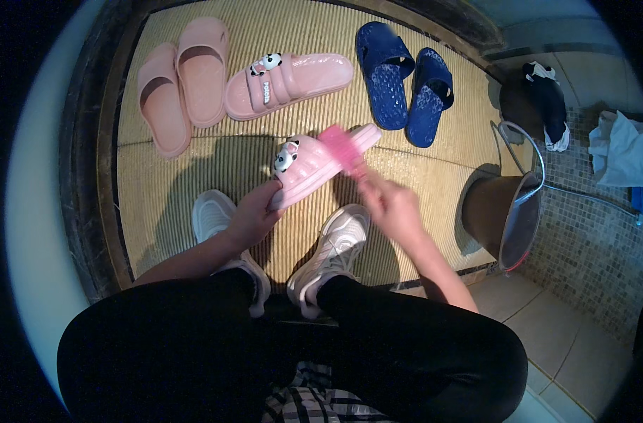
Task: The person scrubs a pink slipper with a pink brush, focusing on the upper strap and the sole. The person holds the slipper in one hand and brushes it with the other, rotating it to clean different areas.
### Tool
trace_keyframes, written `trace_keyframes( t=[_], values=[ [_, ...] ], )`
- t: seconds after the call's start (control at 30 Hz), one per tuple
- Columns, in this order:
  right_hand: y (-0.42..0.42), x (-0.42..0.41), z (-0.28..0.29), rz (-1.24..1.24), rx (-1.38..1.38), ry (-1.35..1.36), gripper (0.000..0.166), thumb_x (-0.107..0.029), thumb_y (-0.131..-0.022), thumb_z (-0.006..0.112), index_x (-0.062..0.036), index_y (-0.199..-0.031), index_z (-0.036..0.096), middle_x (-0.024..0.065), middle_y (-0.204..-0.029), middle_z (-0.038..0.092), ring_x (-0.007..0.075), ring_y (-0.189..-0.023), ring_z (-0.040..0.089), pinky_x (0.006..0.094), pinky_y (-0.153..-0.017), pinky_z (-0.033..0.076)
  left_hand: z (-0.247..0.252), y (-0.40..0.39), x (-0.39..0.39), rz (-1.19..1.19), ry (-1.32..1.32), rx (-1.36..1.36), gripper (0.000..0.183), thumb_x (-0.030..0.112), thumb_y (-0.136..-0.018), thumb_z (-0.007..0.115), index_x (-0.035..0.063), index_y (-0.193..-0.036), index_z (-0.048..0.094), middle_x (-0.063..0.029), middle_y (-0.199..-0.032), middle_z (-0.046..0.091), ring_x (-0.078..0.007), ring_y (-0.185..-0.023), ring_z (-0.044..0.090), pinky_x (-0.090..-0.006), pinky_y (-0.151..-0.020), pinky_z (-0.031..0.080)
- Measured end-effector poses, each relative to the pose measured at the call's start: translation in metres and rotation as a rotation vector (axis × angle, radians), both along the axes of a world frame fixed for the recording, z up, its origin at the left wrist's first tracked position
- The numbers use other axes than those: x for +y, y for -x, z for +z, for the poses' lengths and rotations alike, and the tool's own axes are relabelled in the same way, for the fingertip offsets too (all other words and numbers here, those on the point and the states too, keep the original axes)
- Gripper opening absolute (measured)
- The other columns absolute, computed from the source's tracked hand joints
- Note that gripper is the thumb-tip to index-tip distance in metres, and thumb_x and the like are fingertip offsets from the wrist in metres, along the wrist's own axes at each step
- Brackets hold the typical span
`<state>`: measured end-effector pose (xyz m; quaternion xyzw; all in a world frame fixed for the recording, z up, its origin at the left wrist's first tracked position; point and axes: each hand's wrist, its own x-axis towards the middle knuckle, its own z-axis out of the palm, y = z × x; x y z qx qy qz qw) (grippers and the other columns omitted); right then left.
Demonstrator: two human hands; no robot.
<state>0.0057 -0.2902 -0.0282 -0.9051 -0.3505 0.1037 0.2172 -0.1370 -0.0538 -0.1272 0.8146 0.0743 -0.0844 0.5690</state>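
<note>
My left hand (256, 211) grips the toe end of a pink slide sandal (308, 164), which has a panda ornament on its strap. The slipper is held above the ribbed floor, tilted with its heel pointing up and to the right. In my right hand (393, 203) is a pink brush (341, 148), blurred, its head at the side of the slipper just behind the strap. Whether the bristles touch the slipper cannot be made out. A matching pink slide (321, 76) with a panda lies beyond, on the floor.
A pair of plain pink slippers (202, 90) stands at the far left, dark blue slides (383, 90) at the far right. To the right, a brown bucket (485, 211) has a hose (586, 198) at its rim. Cloths (623, 150) lie beyond it. My sneakers (337, 243) flank the work.
</note>
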Motion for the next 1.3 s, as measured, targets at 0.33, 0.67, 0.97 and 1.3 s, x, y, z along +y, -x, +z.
trace_keyframes(
  t=[0.33, 0.67, 0.97, 1.3],
  values=[
    [0.038, 0.013, 0.009, 0.338, 0.023, -0.024, 0.042, -0.023, -0.090, 0.061, -0.0185, -0.131, 0.057, 0.0067, -0.053, 0.057, 0.0176, -0.041, 0.054, 0.0310, -0.041, 0.047, -0.006, -0.001, 0.001, -0.075, 0.002, -0.154, 0.045, 0.005, -0.076, 0.066, -0.0004, -0.117, 0.049, -0.0194, -0.099, 0.056, -0.0369, -0.088, 0.057, -0.0406, -0.077, 0.046],
    [0.009, -0.004, 0.012, -0.078, 0.048, 0.096, 0.042, -0.018, -0.088, 0.064, -0.0202, -0.130, 0.058, 0.0137, -0.056, 0.056, 0.0252, -0.045, 0.058, 0.0355, -0.046, 0.046, -0.010, 0.002, 0.000, 0.003, 0.020, -0.058, 0.043, 0.007, -0.078, 0.066, -0.0003, -0.117, 0.049, -0.0190, -0.098, 0.055, -0.0346, -0.088, 0.058, -0.0390, -0.076, 0.046],
    [0.012, -0.007, 0.008, -0.101, 0.064, 0.082, 0.045, -0.020, -0.087, 0.063, -0.0190, -0.131, 0.056, 0.0115, -0.057, 0.060, 0.0269, -0.046, 0.059, 0.0379, -0.046, 0.048, -0.005, -0.001, -0.001, -0.016, -0.018, -0.145, 0.044, 0.007, -0.077, 0.066, -0.0001, -0.117, 0.049, -0.0187, -0.099, 0.055, -0.0352, -0.089, 0.057, -0.0391, -0.077, 0.047],
    [0.016, -0.006, 0.004, -0.109, 0.081, 0.064, 0.046, -0.019, -0.086, 0.063, -0.0184, -0.132, 0.055, 0.0112, -0.057, 0.059, 0.0256, -0.045, 0.058, 0.0372, -0.045, 0.047, -0.007, 0.000, -0.001, -0.010, -0.007, -0.135, 0.042, 0.006, -0.077, 0.066, 0.0003, -0.115, 0.049, -0.0175, -0.095, 0.055, -0.0341, -0.086, 0.057, -0.0388, -0.074, 0.046]
  ],
)
